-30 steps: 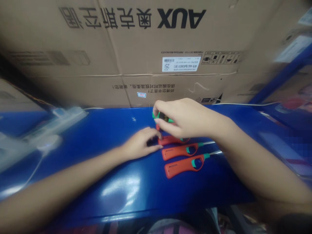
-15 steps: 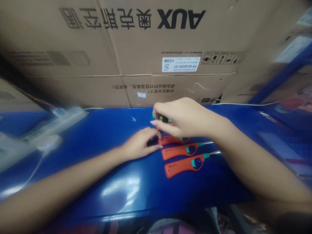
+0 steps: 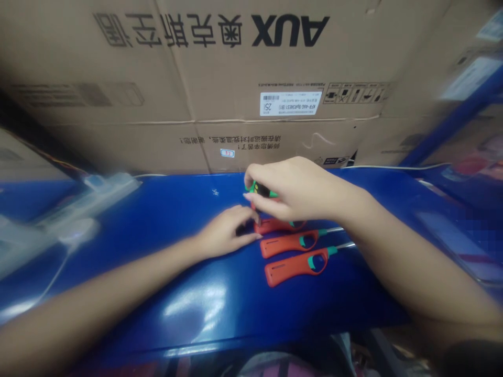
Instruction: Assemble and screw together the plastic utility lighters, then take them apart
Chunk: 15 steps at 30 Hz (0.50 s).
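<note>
My right hand (image 3: 291, 188) is closed, thumb and fingers pinching a small black and green object (image 3: 261, 189) with yellow marks; its kind cannot be made out. Below that hand lie orange utility lighters with green triggers and metal tips. The nearest lighter (image 3: 288, 267) and the second lighter (image 3: 281, 244) show most clearly. A third lighter (image 3: 271, 226) is partly covered by my right hand, and a bit of orange shows farther back. My left hand (image 3: 228, 230) rests on the table, thumb and forefinger apart, fingertips at the butt end of the third lighter.
A large cardboard box (image 3: 157, 104) stands behind the blue table (image 3: 188, 303). To the left are a white power strip (image 3: 113, 188) and a white round charger (image 3: 80, 230) with its cable. A flat phone-like object (image 3: 459, 246) lies at the right.
The black and green object has turned slightly in my right hand's fingers. Both hands stay in nearly the same place, and the lighters have not moved.
</note>
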### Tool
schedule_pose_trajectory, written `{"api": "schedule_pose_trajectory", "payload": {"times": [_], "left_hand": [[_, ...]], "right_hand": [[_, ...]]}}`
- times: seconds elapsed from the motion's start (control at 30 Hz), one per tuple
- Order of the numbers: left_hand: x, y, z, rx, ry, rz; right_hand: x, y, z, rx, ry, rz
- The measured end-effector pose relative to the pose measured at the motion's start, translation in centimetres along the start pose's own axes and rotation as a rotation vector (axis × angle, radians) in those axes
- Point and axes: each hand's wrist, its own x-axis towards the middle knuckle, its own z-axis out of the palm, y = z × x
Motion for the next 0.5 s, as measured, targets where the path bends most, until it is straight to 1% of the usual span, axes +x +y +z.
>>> {"api": "schedule_pose_trajectory", "payload": {"times": [0.13,0.33,0.5], "left_hand": [[0.02,0.01,-0.01,0.0,0.007,-0.002],[0.05,-0.03,-0.04,0.001,-0.009,-0.003],[0.08,-0.02,-0.05,-0.01,-0.002,0.004]], "right_hand": [[-0.09,0.03,-0.06,0.014,0.019,-0.018],[-0.1,-0.15,-0.38,-0.012,-0.025,0.019],[0.01,-0.02,-0.23,-0.035,0.004,0.017]]}}
